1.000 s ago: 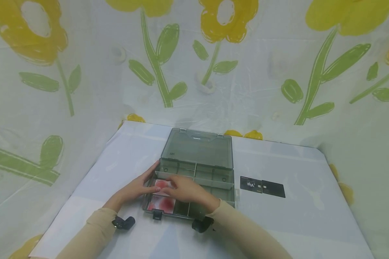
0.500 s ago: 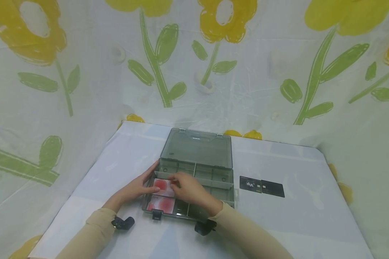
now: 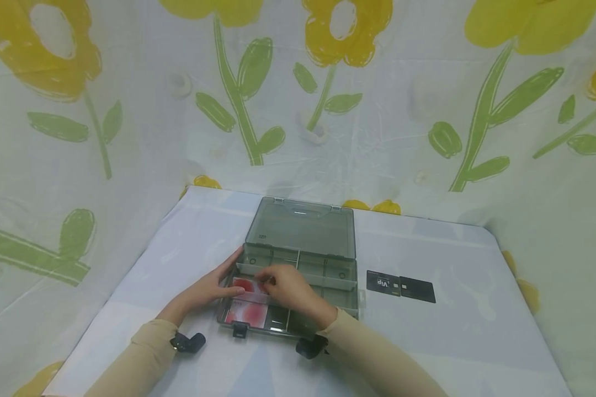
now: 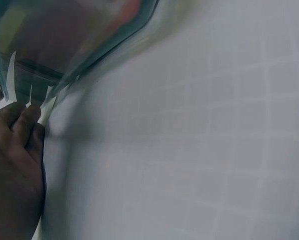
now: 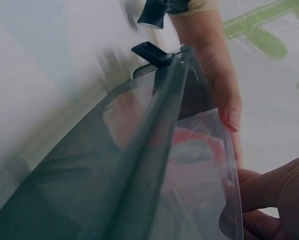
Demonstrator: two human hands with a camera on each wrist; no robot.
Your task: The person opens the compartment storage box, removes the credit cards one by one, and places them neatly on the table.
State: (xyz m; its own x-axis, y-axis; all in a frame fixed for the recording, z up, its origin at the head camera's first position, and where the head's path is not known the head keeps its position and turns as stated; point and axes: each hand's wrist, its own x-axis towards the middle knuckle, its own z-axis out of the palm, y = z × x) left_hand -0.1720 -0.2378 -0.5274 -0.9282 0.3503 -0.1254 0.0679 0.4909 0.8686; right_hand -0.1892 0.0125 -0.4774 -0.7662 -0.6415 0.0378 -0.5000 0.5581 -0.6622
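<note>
A grey see-through compartment box (image 3: pixel 323 298) lies on the table with its lid (image 3: pixel 303 227) swung back. My left hand (image 3: pixel 203 289) rests along the box's left side, fingers stretched out. Its thumb reaches over the edge to a red-and-white card (image 3: pixel 244 285) in a left compartment, behind a clear divider (image 3: pixel 253 298). At the card's right end, my right hand (image 3: pixel 290 289) pinches it between thumb and curled fingers, which partly hide it. A second red-and-white card (image 3: pixel 248 313) lies in the front left compartment. In the right wrist view, the right hand (image 5: pixel 284 200) is beside the divider.
Two black cards (image 3: pixel 383 282) (image 3: pixel 417 289) lie end to end on the table, right of the box. A dark latch (image 3: pixel 240 330) juts from the box's front edge. Flower-printed cloth (image 3: pixel 402 110) stands behind the table.
The red-and-white card under my hands has dropped lower, so the clear divider now covers its front part. My right hand drew back slightly right, then returned left. My left hand stayed put.
</note>
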